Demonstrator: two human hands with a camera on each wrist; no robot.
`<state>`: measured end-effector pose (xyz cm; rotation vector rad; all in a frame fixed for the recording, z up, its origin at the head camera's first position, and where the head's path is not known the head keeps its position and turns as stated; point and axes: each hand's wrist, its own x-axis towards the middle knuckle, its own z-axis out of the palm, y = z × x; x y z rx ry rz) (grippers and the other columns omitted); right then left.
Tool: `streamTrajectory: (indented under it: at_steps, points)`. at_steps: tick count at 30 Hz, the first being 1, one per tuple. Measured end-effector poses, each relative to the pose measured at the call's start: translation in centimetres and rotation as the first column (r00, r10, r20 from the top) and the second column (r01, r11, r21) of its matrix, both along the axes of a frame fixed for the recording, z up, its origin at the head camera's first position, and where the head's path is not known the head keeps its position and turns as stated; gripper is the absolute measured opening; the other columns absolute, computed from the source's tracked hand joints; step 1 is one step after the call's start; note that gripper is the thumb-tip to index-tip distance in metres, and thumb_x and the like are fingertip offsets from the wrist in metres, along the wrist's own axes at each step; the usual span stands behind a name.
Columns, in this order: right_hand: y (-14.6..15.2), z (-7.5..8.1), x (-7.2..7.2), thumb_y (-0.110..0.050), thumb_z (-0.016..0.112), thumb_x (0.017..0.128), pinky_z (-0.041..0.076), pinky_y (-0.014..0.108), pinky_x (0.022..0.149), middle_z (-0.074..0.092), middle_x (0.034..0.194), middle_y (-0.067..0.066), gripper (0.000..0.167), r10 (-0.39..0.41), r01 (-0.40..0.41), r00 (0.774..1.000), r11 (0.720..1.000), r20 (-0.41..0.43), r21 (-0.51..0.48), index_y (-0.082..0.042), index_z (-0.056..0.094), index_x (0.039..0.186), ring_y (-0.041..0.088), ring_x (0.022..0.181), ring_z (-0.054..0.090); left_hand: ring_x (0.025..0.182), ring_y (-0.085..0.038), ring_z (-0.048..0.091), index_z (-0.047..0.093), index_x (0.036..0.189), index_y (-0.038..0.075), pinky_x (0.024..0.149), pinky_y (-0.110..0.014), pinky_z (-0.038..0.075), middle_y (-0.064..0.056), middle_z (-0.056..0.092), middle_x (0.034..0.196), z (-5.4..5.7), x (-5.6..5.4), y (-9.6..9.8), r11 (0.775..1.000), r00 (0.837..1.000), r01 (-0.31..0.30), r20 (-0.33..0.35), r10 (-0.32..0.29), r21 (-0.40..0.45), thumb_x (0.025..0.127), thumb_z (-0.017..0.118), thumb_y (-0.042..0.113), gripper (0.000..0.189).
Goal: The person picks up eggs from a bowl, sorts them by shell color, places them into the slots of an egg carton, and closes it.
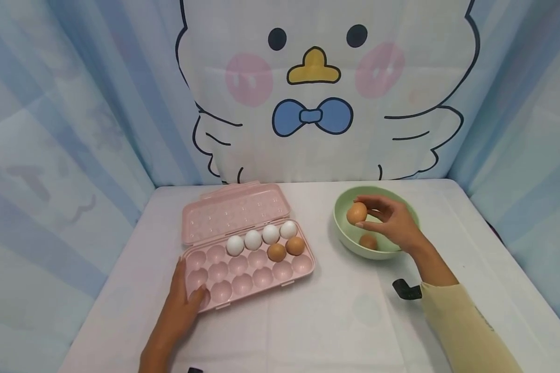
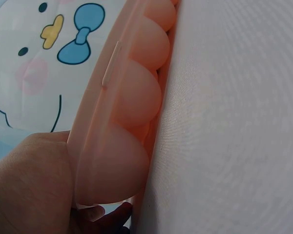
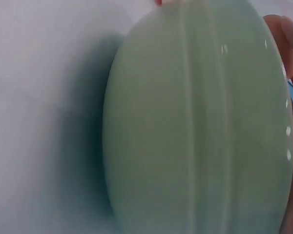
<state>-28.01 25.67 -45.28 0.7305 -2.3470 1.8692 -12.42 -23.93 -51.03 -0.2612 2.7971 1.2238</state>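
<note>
1. Nearest you, a pale yellow sleeve (image 1: 466, 331) covers your right forearm, with a small black piece (image 1: 407, 290) showing beside its cuff.
2. Your left hand (image 1: 182, 306) grips the left end of the pink egg carton (image 1: 242, 284). Your thumb comes over the near corner, into the corner cup, while your fingers lie along the outer end; the left wrist view shows some fingertips just past that end.
3. The egg carton sits at a slant on the white worktop (image 1: 326, 311), left of centre. Its right end holds two brown eggs (image 1: 276, 252) side by side in the middle row.
4. Directly behind these, four white eggs (image 1: 253, 240) fill the right part of the far row.
5. To the right stands the green bowl (image 1: 347, 237), well apart from the carton. A single loose egg (image 1: 368, 241), also brown, lies inside it, near the side closest to you.
6. Your right hand (image 1: 396, 223) is over the bowl, pinching the held egg (image 1: 357, 213), another brown one, between thumb and fingertips, above the bowl's left part.
7. Farther back, the carton's lid (image 1: 238, 212) lies folded open, away from you.
8. Behind the worktop hangs a cloth (image 1: 308, 155) printed with a bird wearing a blue bow tie.
</note>
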Motion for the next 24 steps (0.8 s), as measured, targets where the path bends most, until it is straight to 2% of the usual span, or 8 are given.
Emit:
streamTrajectory:
  at_steps: [6, 11, 15, 18, 21, 24]
  points:
    - [-3.6, 0.2, 0.3, 0.007, 0.086, 0.079, 0.047, 0.031, 0.105, 0.061, 0.137, 0.017, 0.064, 0.093, -0.092, 0.995, 0.995, -0.044, 0.025, 0.001, 0.061, 0.137, 0.023, 0.125, 0.060, 0.156, -0.040, -0.002, -0.012, 0.165, 0.015, 0.120, -0.061, 0.008, -0.014, -0.010, 0.172, -0.1, 0.1, 0.0, 1.000, 1.000, 0.002, -0.003, -0.002, 0.005, 0.104, 0.051, 0.035, 0.090]
    - [-7.3, 0.0, 0.0, 0.001, 0.088, 0.080, 0.045, 0.033, 0.108, 0.063, 0.136, 0.013, 0.060, 0.203, -0.202, 0.979, 0.977, -0.001, 0.070, -0.002, 0.064, 0.135, 0.026, 0.129, 0.059, 0.156, -0.038, -0.002, -0.011, 0.166, 0.016, 0.121, -0.060, 0.008, -0.011, -0.009, 0.172, -0.5, 0.0, 0.2, 1.000, 1.000, -0.005, -0.018, 0.006, 0.014, 0.104, 0.051, 0.034, 0.089]
    - [-9.3, -0.2, 0.0, 0.002, 0.088, 0.079, 0.045, 0.032, 0.107, 0.064, 0.134, 0.017, 0.058, 0.234, -0.236, 0.972, 0.968, 0.027, 0.082, -0.001, 0.065, 0.133, 0.029, 0.127, 0.059, 0.157, -0.037, -0.001, -0.009, 0.166, 0.015, 0.121, -0.059, 0.009, -0.011, -0.007, 0.173, -0.8, 0.0, 0.5, 1.000, 1.000, -0.003, -0.029, 0.003, 0.024, 0.103, 0.051, 0.032, 0.089]
    - [-10.4, 0.0, 0.1, 0.004, 0.088, 0.079, 0.045, 0.033, 0.107, 0.065, 0.133, 0.019, 0.058, 0.252, -0.251, 0.968, 0.965, 0.005, 0.075, 0.001, 0.065, 0.133, 0.030, 0.125, 0.060, 0.157, -0.036, 0.000, -0.009, 0.166, 0.015, 0.121, -0.058, 0.009, -0.010, -0.006, 0.173, -0.9, 0.0, 0.5, 1.000, 0.999, -0.012, -0.032, 0.012, 0.016, 0.102, 0.051, 0.031, 0.090]
    - [-11.7, 0.0, 0.1, 0.002, 0.088, 0.079, 0.045, 0.034, 0.108, 0.065, 0.132, 0.015, 0.058, 0.274, -0.273, 0.962, 0.960, 0.003, 0.052, 0.001, 0.065, 0.133, 0.029, 0.126, 0.060, 0.157, -0.036, 0.000, -0.009, 0.167, 0.017, 0.121, -0.058, 0.010, -0.010, -0.006, 0.173, -0.7, 0.1, 0.3, 1.000, 0.999, -0.019, -0.036, 0.020, 0.010, 0.101, 0.052, 0.032, 0.090]
    - [-13.4, -0.6, 0.1, 0.001, 0.088, 0.079, 0.045, 0.035, 0.108, 0.066, 0.132, 0.012, 0.058, 0.296, -0.297, 0.954, 0.955, 0.036, 0.022, 0.001, 0.065, 0.133, 0.028, 0.125, 0.061, 0.157, -0.036, 0.000, -0.009, 0.167, 0.018, 0.121, -0.059, 0.010, -0.010, -0.005, 0.173, -0.6, 0.0, 0.0, 1.000, 0.999, -0.018, -0.046, 0.019, 0.015, 0.102, 0.052, 0.033, 0.090]
